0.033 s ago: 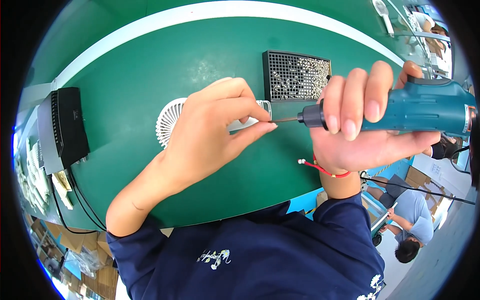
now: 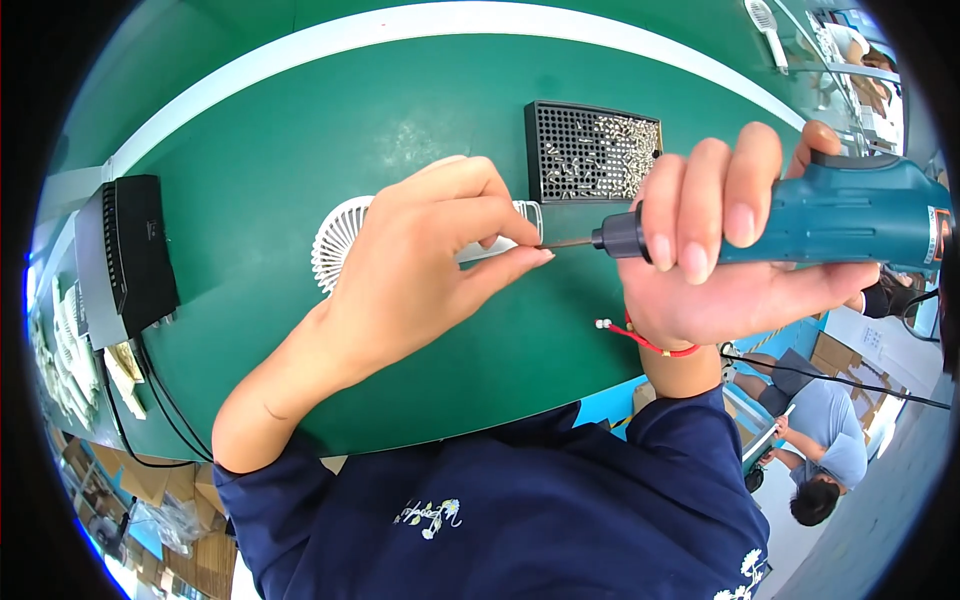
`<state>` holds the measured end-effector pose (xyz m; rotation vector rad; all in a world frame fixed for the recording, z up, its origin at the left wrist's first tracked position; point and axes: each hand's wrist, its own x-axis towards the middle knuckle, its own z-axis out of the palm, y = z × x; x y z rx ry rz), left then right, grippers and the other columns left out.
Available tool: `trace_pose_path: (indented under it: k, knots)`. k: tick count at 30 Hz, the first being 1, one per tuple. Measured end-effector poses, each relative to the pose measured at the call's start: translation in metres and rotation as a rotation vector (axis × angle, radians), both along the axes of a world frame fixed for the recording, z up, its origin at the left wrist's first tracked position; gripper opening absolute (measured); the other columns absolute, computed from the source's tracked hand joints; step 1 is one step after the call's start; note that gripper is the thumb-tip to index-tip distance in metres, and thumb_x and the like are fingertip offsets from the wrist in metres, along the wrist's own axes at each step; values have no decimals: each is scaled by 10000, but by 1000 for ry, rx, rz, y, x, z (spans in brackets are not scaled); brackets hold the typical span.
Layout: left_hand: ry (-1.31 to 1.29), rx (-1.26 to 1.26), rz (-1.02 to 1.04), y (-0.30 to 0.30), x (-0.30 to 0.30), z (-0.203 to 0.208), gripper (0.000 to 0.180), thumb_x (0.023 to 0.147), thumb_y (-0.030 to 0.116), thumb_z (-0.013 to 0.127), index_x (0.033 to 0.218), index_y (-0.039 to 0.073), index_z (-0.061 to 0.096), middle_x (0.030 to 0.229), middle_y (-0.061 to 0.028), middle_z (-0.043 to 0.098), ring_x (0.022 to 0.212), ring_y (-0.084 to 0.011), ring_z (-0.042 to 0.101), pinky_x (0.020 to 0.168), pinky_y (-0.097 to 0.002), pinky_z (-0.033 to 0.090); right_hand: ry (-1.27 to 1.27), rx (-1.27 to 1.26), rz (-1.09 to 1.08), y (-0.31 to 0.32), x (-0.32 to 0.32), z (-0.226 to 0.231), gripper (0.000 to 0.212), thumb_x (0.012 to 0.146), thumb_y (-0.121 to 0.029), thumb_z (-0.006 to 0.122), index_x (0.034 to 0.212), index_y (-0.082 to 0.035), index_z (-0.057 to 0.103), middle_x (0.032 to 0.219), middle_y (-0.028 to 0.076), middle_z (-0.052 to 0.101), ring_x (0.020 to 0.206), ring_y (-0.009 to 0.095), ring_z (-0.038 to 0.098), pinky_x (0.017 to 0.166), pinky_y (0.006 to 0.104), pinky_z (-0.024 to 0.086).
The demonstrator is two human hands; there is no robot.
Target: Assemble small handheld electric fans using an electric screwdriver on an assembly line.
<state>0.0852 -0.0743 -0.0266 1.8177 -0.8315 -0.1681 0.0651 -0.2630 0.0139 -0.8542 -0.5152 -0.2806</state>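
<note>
My right hand (image 2: 710, 230) is wrapped round a teal electric screwdriver (image 2: 850, 215), held level with its long thin bit pointing left. The thumb and forefinger of my left hand (image 2: 420, 240) are pinched together at the end of that screwdriver bit (image 2: 570, 243). Whether a screw sits at the tip is hidden by the fingers. Behind and under my left hand lies a white plastic piece with a round ribbed head (image 2: 340, 240), mostly covered by the hand. A black screw tray (image 2: 533, 150) with rows of holes and many small metal screws stands just beyond the bit.
The green tabletop (image 2: 400, 110) has a white strip along its far side. On the left stands a black box (image 2: 140, 255) with cables, beside a pile of pale parts (image 2: 68, 350). A white brush-shaped piece (image 2: 768, 35) lies far right. Another person (image 2: 825, 430) is at the lower right.
The electric screwdriver and my right fingers have shifted very slightly left. My left hand looks the same.
</note>
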Motion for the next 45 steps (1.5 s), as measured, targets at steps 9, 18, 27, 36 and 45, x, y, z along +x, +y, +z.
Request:
trace_pose_path:
  k: [9, 18, 27, 36, 45]
  knots:
    - [119, 46, -75, -1, -3, -2, 139, 725, -15, 752, 851, 10, 700, 762, -55, 586, 657, -166, 566, 574, -276, 458, 43, -51, 235, -3, -3, -1, 722, 886, -669, 479, 1394, -178, 331, 799, 71, 543, 491, 155, 534, 428, 286, 466]
    - [51, 163, 39, -5, -5, -7, 140, 742, 24, 727, 871, 3, 679, 786, -87, 572, 756, -271, 568, 642, -378, 461, -95, -338, 37, 0, -7, -22, 867, 786, -812, 442, 1402, -213, 331, 814, 97, 532, 578, 224, 538, 508, 354, 452]
    - [188, 87, 96, -5, -4, -4, 90, 752, 30, 737, 830, 20, 692, 752, -76, 593, 676, -233, 578, 593, -356, 459, 14, -82, 0, -1, -1, -18, 803, 856, -763, 398, 1386, -162, 354, 801, 70, 507, 520, 178, 498, 469, 327, 407]
    - [108, 186, 24, -5, -4, -6, 228, 711, 15, 743, 925, 26, 666, 847, -82, 570, 811, -262, 570, 695, -368, 468, -65, -259, 41, -2, 3, -25, 893, 774, -827, 435, 1364, -160, 360, 779, 89, 525, 505, 199, 503, 459, 328, 438]
    - [18, 263, -41, -5, -5, -7, 287, 696, -13, 727, 968, 2, 635, 916, -99, 533, 881, -287, 528, 790, -379, 445, -95, -364, -72, 5, 5, -43, 978, 705, -883, 436, 1313, -118, 384, 692, 119, 526, 464, 219, 497, 413, 334, 450]
